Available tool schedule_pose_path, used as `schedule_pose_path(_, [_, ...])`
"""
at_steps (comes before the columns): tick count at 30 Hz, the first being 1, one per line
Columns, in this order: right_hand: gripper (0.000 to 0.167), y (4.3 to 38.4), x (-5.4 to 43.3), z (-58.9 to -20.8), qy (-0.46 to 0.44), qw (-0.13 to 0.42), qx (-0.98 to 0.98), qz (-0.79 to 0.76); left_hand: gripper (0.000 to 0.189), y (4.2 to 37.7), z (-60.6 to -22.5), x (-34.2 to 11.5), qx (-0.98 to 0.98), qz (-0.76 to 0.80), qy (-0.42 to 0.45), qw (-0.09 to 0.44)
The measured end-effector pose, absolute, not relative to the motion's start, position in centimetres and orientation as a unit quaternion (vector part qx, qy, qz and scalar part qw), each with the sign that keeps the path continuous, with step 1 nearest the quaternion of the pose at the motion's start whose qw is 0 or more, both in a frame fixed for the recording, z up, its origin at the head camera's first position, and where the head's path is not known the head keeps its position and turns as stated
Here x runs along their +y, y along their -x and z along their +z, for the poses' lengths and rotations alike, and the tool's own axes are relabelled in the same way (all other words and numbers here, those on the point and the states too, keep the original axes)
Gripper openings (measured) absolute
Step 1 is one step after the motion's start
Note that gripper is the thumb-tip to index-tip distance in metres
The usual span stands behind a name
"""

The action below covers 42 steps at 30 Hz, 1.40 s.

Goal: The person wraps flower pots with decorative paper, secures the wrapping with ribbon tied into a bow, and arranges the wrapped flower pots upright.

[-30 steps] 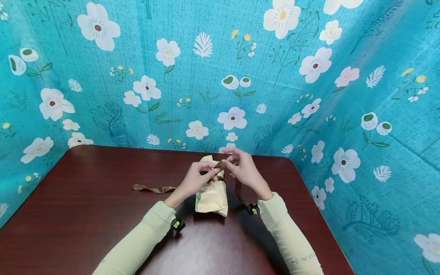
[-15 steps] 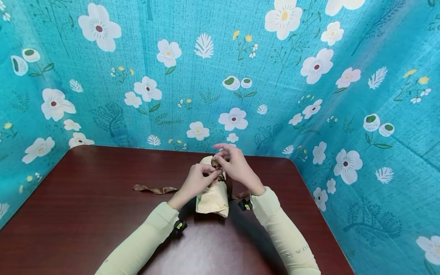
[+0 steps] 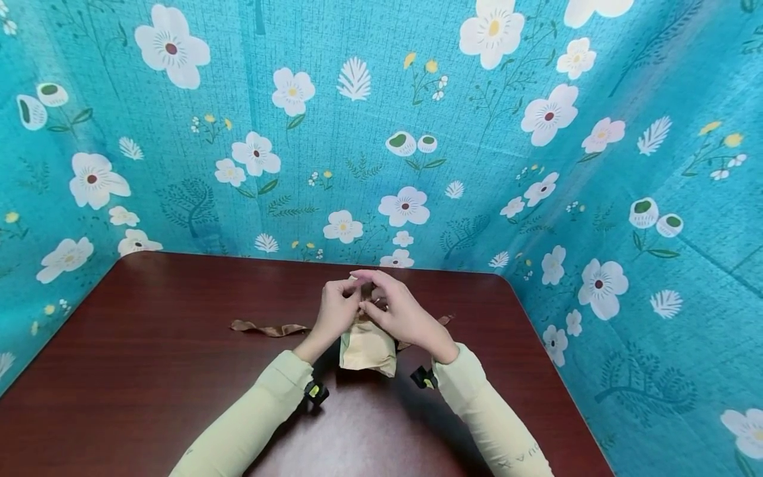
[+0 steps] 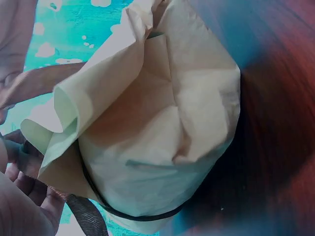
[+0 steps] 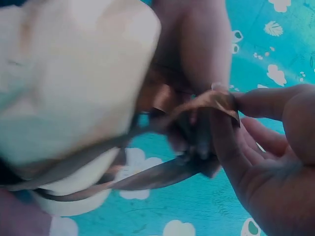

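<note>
A cream paper-wrapped bundle lies on the table between the hands, with folded, gathered paper at one end. Brown ribbon runs around it. My left hand pinches ribbon at the bundle's far end; its fingers lie beside the folded paper in the left wrist view. Close against it, my right hand grips a bent stretch of ribbon between thumb and fingers, clearest in the right wrist view. The fingers partly hide where the ribbon strands cross.
One loose ribbon tail stretches left across the dark red-brown table, and another ribbon end shows beyond the right wrist. Behind the table's far edge hangs a turquoise flowered cloth, which continues along both sides.
My right hand has moved left and down toward the left hand, bringing ribbon with it. My left hand has shifted slightly left. The right ribbon end now shows beyond the right wrist.
</note>
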State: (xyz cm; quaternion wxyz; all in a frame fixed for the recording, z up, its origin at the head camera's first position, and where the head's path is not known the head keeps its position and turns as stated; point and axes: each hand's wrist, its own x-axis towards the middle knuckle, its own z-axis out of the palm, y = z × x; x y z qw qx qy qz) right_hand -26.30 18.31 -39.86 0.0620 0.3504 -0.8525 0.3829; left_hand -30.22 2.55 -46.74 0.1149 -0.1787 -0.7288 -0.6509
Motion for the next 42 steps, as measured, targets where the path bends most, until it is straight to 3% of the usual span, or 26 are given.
schedule_pose_path(8, [0.075, 25.4, 19.3, -41.9, -0.256, 0.084, -0.867, 0.420, 0.023, 29.9, -47.0, 2.4, -0.691, -0.699, 0.153, 0.100])
schedule_pose_path(23, [0.030, 27.7, 19.2, -43.2, -0.210, 0.115, -0.884, 0.401, 0.031, 29.2, -46.7, 1.8, -0.633, -0.755, 0.169, -0.014])
schedule_pose_path(29, [0.011, 27.9, 18.9, -43.2, -0.257, 0.108, -0.876, 0.393, 0.025, 29.4, -46.3, 2.0, -0.632, -0.761, 0.147, 0.016])
schedule_pose_path(33, [0.013, 27.9, 18.9, -43.0, -0.269, 0.097, -0.877, 0.387, 0.029, 29.7, -46.3, 2.1, -0.652, -0.745, 0.135, 0.045])
schedule_pose_path(38, [0.014, 27.8, 18.9, -42.9, -0.256, 0.079, -0.886, 0.377, 0.032, 30.0, -46.5, 1.8, -0.666, -0.730, 0.148, 0.048])
schedule_pose_path(42, [0.024, 27.8, 19.1, -42.7, -0.231, 0.066, -0.887, 0.394, 0.036, 30.4, -46.5, 1.6, -0.667, -0.727, 0.156, 0.042])
